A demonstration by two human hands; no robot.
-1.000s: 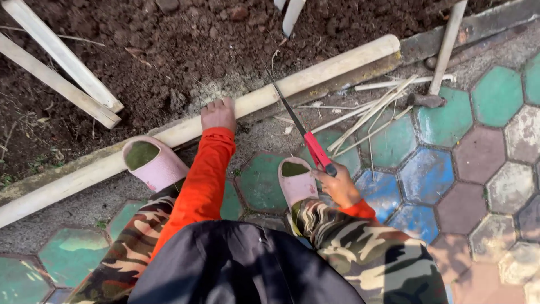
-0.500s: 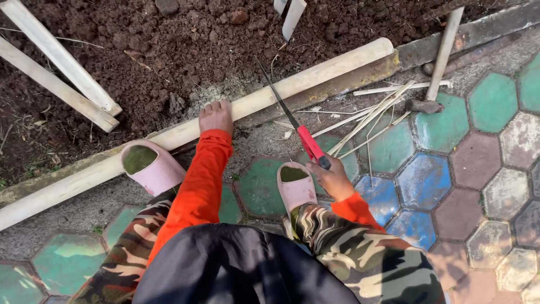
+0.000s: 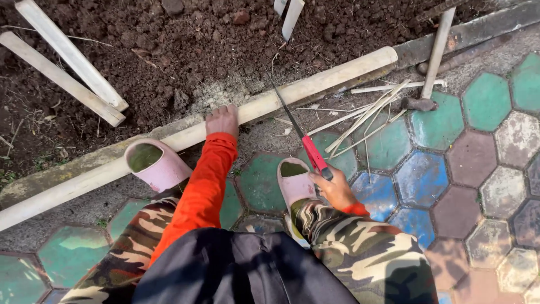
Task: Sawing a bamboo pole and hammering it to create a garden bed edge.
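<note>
Left hand (image 3: 223,120) presses flat on bamboo pole (image 3: 315,83); right hand (image 3: 336,188) grips red-handled saw (image 3: 298,132) across it

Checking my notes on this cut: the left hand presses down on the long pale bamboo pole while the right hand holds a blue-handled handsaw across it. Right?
Not quite: the head view shows the handsaw has a red handle, not blue. The left hand does press the long pale bamboo pole, and the right hand holds the saw.

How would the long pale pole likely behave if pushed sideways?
The pole looks round, so it would probably roll unless pinned, as the left hand presses on it. It lies straight along the curb, so it is likely stiff. Probably awkward to lift by one end.
</note>
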